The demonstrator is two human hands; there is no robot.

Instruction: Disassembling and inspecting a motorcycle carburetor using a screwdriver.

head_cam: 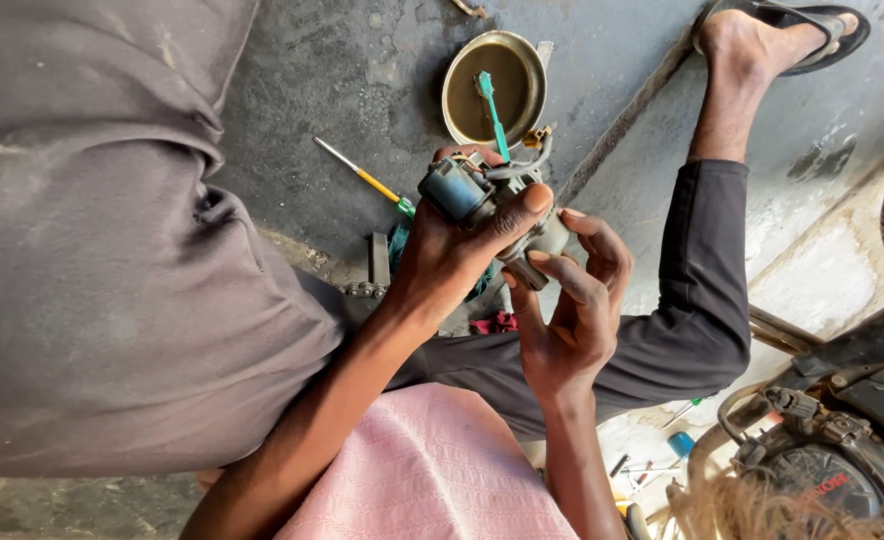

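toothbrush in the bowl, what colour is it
Green toothbrush, leaning in the brownish metal bowl; head view shows it best.
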